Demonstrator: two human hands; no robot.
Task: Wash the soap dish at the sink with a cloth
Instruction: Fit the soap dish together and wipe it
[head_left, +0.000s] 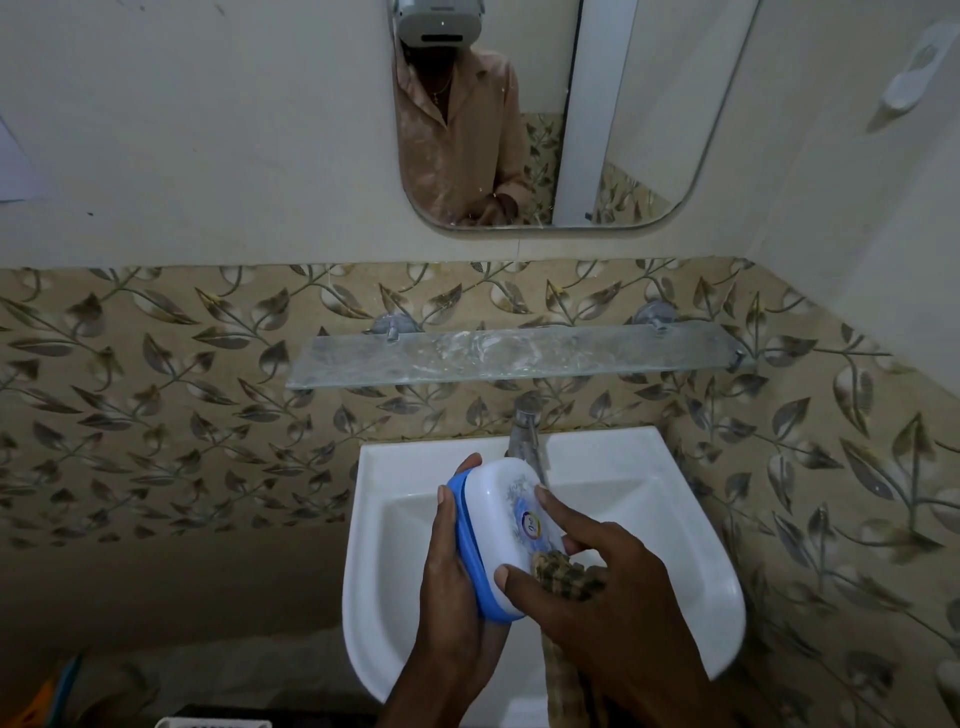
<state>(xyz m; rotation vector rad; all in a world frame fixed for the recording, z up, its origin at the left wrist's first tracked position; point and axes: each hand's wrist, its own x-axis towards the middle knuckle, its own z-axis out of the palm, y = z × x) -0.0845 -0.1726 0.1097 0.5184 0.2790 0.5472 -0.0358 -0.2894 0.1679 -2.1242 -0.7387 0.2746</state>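
Note:
A white soap dish (500, 512) with a blue rim and a round sticker is tilted over the white sink (691, 561). My left hand (449, 587) grips the dish from its left side and underneath. My right hand (610, 587) presses a brown checked cloth (563, 571) against the dish's lower right face, thumb and forefinger spread on the white surface. The cloth's tail hangs down below my right wrist. The metal tap (527, 441) stands just behind the dish; whether water runs from it is unclear.
A glass shelf (514, 358) is fixed on the leaf-patterned tiles above the tap. A mirror (623, 130) hangs higher up and reflects the person. A white holder (911, 78) is on the right wall. Dim objects lie on the floor at lower left.

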